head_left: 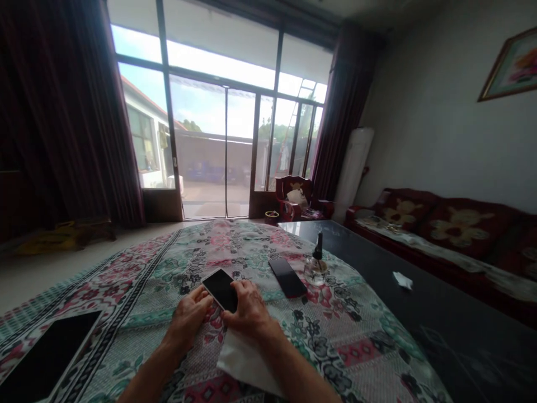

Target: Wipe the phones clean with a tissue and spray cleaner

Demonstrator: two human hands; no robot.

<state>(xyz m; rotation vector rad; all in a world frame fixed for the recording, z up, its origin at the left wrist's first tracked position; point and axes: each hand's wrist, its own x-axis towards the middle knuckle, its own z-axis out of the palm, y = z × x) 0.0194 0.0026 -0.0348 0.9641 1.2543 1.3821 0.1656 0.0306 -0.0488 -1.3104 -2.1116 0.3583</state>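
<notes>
A small smartphone with a dark screen and pale edges is held tilted between my two hands, just above the flowered tablecloth. My right hand grips its right side, thumb near the lower corner and fingers at the upper one. My left hand has its fingers closed on the left edge. Under my right wrist lies a white sheet of paper or cloth, partly hidden. Beyond my right hand a second, black smartphone lies flat. Beside it stands a clear glass bottle with a black pointed top.
A dark-screened tablet lies at the lower left. On the right, a crumpled tissue sits on a black glossy table, with a red sofa behind it. An armchair stands near the glass doors.
</notes>
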